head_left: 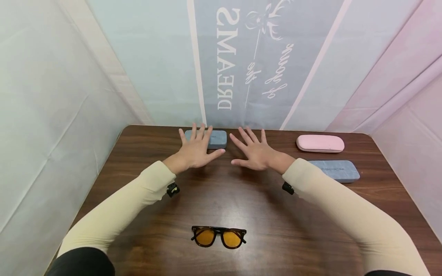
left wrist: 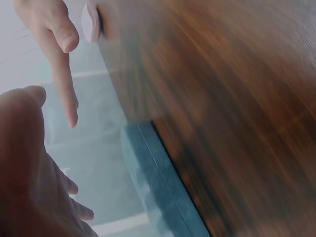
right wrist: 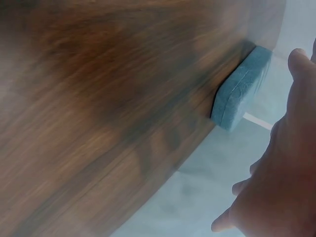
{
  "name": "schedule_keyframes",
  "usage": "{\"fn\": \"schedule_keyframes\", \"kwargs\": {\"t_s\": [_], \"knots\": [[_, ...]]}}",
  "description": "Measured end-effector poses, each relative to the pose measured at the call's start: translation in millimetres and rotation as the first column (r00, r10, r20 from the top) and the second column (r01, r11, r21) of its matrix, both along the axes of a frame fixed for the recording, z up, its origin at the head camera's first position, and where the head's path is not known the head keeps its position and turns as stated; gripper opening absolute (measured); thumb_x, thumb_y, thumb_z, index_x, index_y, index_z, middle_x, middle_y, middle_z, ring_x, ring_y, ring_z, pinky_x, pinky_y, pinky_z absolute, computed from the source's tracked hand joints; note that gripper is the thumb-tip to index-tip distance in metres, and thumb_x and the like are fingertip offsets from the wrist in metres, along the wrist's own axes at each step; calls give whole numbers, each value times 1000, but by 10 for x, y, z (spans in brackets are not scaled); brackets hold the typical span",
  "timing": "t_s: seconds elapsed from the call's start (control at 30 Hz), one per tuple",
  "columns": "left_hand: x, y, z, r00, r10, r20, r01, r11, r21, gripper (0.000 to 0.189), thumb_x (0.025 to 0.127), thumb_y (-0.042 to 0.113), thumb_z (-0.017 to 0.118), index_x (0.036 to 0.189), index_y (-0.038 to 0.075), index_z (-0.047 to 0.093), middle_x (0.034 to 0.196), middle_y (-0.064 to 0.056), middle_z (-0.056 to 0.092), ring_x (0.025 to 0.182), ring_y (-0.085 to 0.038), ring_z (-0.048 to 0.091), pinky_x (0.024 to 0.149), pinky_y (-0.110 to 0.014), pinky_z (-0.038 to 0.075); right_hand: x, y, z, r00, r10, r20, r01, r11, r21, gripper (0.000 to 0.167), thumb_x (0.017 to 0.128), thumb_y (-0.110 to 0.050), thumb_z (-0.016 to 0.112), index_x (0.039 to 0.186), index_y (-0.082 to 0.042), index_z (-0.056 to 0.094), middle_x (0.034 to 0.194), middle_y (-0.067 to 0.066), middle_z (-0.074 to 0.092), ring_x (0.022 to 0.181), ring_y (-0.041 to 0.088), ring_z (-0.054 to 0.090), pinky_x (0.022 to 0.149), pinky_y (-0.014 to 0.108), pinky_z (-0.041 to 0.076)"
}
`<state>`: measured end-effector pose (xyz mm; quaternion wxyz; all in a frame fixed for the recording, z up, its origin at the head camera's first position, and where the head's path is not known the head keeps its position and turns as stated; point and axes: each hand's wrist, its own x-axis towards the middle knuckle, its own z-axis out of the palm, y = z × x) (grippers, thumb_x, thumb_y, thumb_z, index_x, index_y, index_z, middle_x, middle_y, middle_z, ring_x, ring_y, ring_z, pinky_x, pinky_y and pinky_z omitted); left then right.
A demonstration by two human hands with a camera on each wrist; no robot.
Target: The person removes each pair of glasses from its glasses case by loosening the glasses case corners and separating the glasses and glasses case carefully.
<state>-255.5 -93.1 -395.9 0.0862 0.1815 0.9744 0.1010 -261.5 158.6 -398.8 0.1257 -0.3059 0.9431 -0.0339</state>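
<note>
Both hands are held out over the table with fingers spread and nothing in them. My left hand (head_left: pixel 195 151) overlaps a blue-grey glasses case (head_left: pixel 218 139) at the table's back edge in the head view; the left wrist view shows this case (left wrist: pixel 160 182) below and apart from the hand. To its right, my right hand (head_left: pixel 257 153) hovers palm down, its thumb pointing toward the left hand. In the right wrist view the same case (right wrist: pixel 242 89) lies beyond the right fingers. A pair of black-framed glasses (head_left: pixel 219 237) with amber lenses lies near the front middle.
A pink glasses case (head_left: pixel 320 143) lies at the back right. Just in front of it is a second blue-grey case (head_left: pixel 336 171), partly covered by the right sleeve. Behind the dark wooden table (head_left: pixel 221 199) hangs a printed cloth (head_left: pixel 172 69).
</note>
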Motion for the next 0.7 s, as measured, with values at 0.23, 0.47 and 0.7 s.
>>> {"fn": "schedule_keyframes", "kwargs": {"t_s": [0.23,0.47,0.7], "knots": [[72,176,-20,1000,-29,-6,29,1000,5,99,96,79,32,165,12,6,169,-19,5,153,-44,-10,109,-76,-12,74,207,-100,1000,-12,11,12,1000,-7,89,101,-67,43,165,-25,-2,169,16,-14,154,43,-9,109,76,-10],[161,368,-30,998,-65,10,64,998,12,100,96,78,34,165,11,5,169,-18,2,152,-43,-13,109,-77,-11,194,350,-75,1000,-19,17,19,1000,-22,87,102,-59,50,166,-20,5,169,19,-10,153,44,-8,108,78,-9],[191,564,-41,996,-91,22,90,995,35,101,95,80,32,165,14,0,170,-15,-1,151,-40,-17,109,-75,-13,287,574,-83,998,-63,15,63,998,-26,86,101,-62,48,166,-20,9,169,19,-9,153,45,-8,107,79,-12]]}}
